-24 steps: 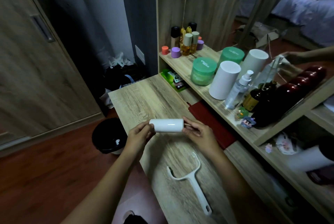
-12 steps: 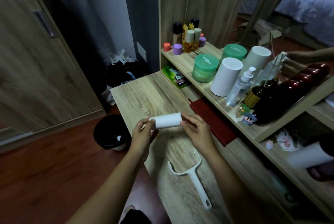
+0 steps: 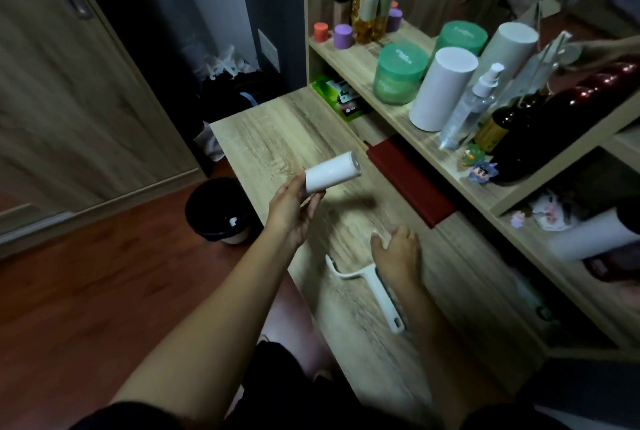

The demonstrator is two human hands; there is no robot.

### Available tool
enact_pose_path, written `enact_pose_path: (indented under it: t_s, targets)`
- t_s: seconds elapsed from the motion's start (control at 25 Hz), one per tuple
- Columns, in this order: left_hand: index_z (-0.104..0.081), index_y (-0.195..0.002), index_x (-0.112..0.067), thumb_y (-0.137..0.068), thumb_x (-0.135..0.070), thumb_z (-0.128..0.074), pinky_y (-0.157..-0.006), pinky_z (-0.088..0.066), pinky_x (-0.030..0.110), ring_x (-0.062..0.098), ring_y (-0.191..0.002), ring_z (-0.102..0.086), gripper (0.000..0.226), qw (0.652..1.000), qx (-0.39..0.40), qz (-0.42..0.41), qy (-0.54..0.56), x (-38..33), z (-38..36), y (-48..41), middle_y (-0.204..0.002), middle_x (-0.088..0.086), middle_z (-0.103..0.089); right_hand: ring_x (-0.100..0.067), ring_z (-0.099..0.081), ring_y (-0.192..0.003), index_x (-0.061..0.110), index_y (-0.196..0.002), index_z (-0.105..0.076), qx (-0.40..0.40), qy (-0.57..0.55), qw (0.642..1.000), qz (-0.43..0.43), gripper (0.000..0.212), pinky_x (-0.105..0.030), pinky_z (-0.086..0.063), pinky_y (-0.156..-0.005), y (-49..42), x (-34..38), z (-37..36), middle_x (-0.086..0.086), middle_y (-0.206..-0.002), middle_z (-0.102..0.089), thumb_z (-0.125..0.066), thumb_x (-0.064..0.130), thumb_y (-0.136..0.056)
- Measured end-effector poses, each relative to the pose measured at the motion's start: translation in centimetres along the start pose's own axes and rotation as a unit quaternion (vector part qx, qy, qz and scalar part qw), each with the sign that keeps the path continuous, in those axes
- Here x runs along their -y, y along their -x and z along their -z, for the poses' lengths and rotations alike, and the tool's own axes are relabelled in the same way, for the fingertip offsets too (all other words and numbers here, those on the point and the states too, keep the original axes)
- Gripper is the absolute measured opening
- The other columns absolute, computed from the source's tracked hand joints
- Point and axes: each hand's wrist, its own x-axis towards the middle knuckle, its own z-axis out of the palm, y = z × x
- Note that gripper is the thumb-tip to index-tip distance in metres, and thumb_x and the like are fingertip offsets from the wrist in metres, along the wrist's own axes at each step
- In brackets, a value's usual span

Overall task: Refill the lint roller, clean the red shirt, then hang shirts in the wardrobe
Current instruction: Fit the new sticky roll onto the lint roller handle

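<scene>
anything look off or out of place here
Nothing spilled or broken. The lint roller handle lies bare on the desk, its refill roll held apart in the left hand. The right hand is at its head.

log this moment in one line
phase: refill | left hand: holds refill roll | right hand: over roller handle on desk, grip unclear

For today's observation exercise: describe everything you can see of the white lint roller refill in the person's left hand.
The lint roller refill is a plain white, paper-like cylinder; its round far end shows. It is tilted, far end higher, in the air above the wooden table. Only the left hand touches it, gripping its near end. It is not yet on the lint roller handle lying below.
</scene>
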Motion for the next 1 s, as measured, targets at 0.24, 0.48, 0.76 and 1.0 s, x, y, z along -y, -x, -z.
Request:
enact_pose_path:
  t_s: [0.24,0.48,0.76,1.0]
  targets:
    - [-0.056,-0.102,-0.012,-0.090,-0.026,-0.060,-0.059,-0.057,0.019,0.021,-0.079,-0.066,0.018,1.000,-0.005,0.017,-0.007,0.7,0.3,0.1,-0.101,0.015,-0.061,-0.030,-0.059,-0.077,-0.002,-0.095,-0.060,0.056,0.089,0.992,-0.071,0.054,-0.032,-0.045,-0.066,1.7,-1.1,-2.0,-0.021,-0.094,-0.067,-0.029,0.041,-0.096]
    - [-0.055,-0.099,-0.006,-0.086,-0.016,-0.059,-0.054,-0.056,0.021,0.028,-0.094,-0.061,0.017,0.999,-0.014,0.037,-0.017,-0.2,1.8,-0.7,-0.102,0.016,-0.057,-0.034,-0.060,-0.105,0.013,-0.111,-0.063,0.100,0.032,0.994,-0.006,0.067,-0.043,-0.044,-0.093,0.5,2.2,0.5,-0.017,-0.109,-0.067,-0.009,0.050,-0.096]
    - [-0.053,-0.085,-0.013,-0.088,-0.010,-0.046,-0.066,-0.049,0.025,0.018,-0.087,-0.053,0.008,0.984,0.023,-0.006,-0.178,-2.2,3.3,-1.5,-0.090,0.006,-0.053,-0.020,-0.056,-0.071,0.020,-0.081,-0.060,0.142,0.017,0.973,0.183,0.056,-0.030,-0.035,-0.066,-2.2,7.8,7.0,0.001,-0.070,-0.060,-0.015,0.048,-0.098]
    - [-0.060,-0.089,-0.013,-0.087,-0.006,-0.048,-0.073,-0.048,0.028,0.016,-0.079,-0.056,0.014,0.964,0.093,-0.019,-0.250,-1.8,2.9,-1.1,-0.090,0.006,-0.057,-0.023,-0.057,-0.077,0.019,-0.079,-0.059,0.190,0.073,0.947,0.249,0.056,-0.031,-0.038,-0.069,-2.7,9.2,7.2,-0.004,-0.077,-0.064,-0.015,0.048,-0.098]
